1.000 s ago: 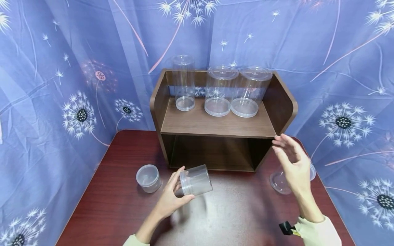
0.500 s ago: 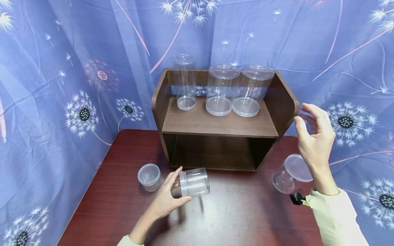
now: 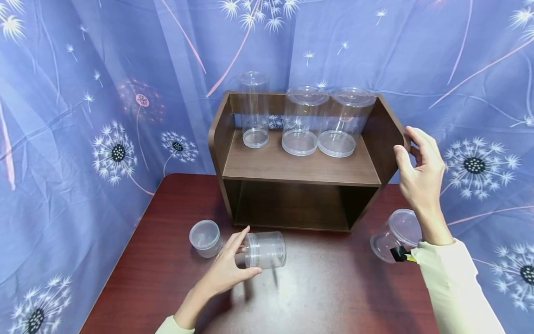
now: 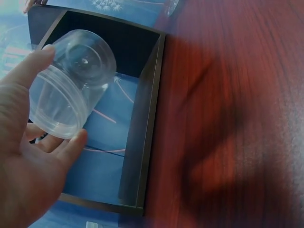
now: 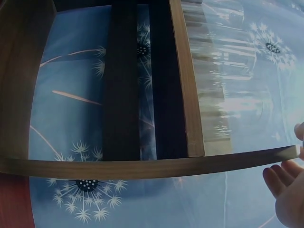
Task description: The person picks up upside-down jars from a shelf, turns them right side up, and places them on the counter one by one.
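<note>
My left hand [image 3: 227, 269] grips a clear plastic jar [image 3: 269, 250] by its lidded end, the jar lying sideways above the table. In the left wrist view the thumb is over the jar [image 4: 90, 61] and the fingers curl under its rim. At the right, my right hand [image 3: 423, 171] holds the front edge of the side panel of a brown two-tier wooden shelf [image 3: 300, 175]. The right wrist view has the thumb on one side of the panel [image 5: 142, 169] and fingers on the other.
A tall narrow jar [image 3: 255, 111] and two wider jars [image 3: 300, 120] stand on the upper tier. A small lidded jar [image 3: 206, 238] is left of the held one. Another lidded jar [image 3: 388, 239] stands right of the shelf, partly behind the right forearm. A blue curtain [image 3: 83, 208] surrounds the table.
My right hand has moved from above the right-hand jar up and outward, then onto the shelf's side panel. The jar in my left hand has levelled slightly.
</note>
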Demonstrator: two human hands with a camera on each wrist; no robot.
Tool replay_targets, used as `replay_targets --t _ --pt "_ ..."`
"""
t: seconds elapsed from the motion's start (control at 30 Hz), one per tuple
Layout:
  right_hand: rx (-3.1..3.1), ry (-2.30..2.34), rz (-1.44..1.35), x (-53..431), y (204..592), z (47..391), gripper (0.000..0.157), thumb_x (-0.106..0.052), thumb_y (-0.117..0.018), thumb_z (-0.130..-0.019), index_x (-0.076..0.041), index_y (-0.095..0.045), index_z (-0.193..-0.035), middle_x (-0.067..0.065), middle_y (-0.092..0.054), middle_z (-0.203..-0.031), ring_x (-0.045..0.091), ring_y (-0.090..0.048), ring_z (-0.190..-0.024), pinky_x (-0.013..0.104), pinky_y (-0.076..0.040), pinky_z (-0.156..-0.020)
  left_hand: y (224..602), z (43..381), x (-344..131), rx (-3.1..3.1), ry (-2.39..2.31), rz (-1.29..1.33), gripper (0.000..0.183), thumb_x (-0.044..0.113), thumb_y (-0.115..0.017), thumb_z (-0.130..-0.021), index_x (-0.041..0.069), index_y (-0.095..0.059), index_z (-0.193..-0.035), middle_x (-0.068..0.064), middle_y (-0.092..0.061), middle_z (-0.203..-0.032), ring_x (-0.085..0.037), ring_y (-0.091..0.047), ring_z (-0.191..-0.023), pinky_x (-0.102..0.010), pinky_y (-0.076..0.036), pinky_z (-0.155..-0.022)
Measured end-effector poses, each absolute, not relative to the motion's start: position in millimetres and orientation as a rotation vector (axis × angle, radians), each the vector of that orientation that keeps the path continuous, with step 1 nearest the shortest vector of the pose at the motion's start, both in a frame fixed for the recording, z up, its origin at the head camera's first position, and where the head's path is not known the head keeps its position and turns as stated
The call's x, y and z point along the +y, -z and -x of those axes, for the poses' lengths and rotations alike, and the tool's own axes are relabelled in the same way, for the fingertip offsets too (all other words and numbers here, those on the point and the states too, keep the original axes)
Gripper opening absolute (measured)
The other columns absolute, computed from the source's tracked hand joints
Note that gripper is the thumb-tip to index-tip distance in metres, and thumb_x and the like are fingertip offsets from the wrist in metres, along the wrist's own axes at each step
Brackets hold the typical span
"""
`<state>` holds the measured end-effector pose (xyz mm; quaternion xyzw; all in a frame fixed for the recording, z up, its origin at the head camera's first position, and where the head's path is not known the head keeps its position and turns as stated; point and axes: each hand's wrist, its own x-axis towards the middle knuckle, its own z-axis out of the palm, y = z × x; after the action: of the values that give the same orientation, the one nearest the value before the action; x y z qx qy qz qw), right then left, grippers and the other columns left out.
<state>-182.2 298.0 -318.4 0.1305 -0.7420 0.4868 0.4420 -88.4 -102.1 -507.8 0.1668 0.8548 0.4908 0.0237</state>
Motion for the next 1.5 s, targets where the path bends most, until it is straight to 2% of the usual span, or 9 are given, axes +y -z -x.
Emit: replay_targets --t 0.17,0.3,0.47,1.1,1.5 --pt "-1.873 -1.129 -0.307 298.0 318.4 184.5 0.033 0.013 -0.059 -0.094 0.016 -0.065 -0.126 0.028 -0.062 -0.131 0.012 -0.058 -0.115 0.016 -0.047 -0.093 504.9 92.1 -100.5 2.723 -1.388 -0.567 0.106 0.036 -0.093 -0.075 0.016 -0.035 -0.162 -0.004 -0.049 -0.15 -0.025 -0.063 -0.116 -0.05 -0.051 -0.099" --pt "-1.869 -1.104 -0.296 297.4 319.3 185.8 0.031 0.013 -0.059 -0.095 0.015 -0.066 -0.125 0.029 -0.063 -0.131 0.01 -0.058 -0.113 0.014 -0.046 -0.089 501.0 95.8 -101.8 2.773 -1.306 -0.626 0.106 0.039 -0.092 -0.076 0.013 -0.035 -0.162 -0.01 -0.049 -0.151 -0.028 -0.057 -0.128 -0.054 -0.048 -0.104" --pt "-1.854 -1.077 -0.291 297.1 319.8 187.4 0.03 0.012 -0.06 -0.095 0.015 -0.067 -0.123 0.026 -0.064 -0.131 0.012 -0.059 -0.115 0.013 -0.045 -0.086 491.8 100.4 -106.6 2.818 -1.255 -0.636 0.106 0.039 -0.093 -0.075 0.013 -0.037 -0.161 -0.007 -0.049 -0.152 -0.026 -0.05 -0.137 -0.053 -0.045 -0.108" --pt "-1.85 -1.109 -0.327 298.6 322.8 187.3 0.03 0.016 -0.06 -0.094 0.017 -0.065 -0.124 0.028 -0.064 -0.131 0.014 -0.061 -0.117 0.017 -0.048 -0.094 449.7 118.0 -132.5 3.071 -0.939 -0.676 0.107 0.042 -0.094 -0.071 0.005 -0.043 -0.157 -0.015 -0.052 -0.143 -0.033 -0.055 -0.128 -0.051 -0.051 -0.1" --pt "-1.837 -1.115 -0.339 299.8 320.8 188.5 0.03 0.017 -0.059 -0.094 0.017 -0.065 -0.123 0.029 -0.063 -0.131 0.015 -0.061 -0.115 0.016 -0.048 -0.092 451.8 131.5 -130.0 3.082 -0.716 -0.729 0.105 0.043 -0.093 -0.071 -0.004 -0.045 -0.152 -0.019 -0.056 -0.141 -0.036 -0.053 -0.129 -0.051 -0.051 -0.101"
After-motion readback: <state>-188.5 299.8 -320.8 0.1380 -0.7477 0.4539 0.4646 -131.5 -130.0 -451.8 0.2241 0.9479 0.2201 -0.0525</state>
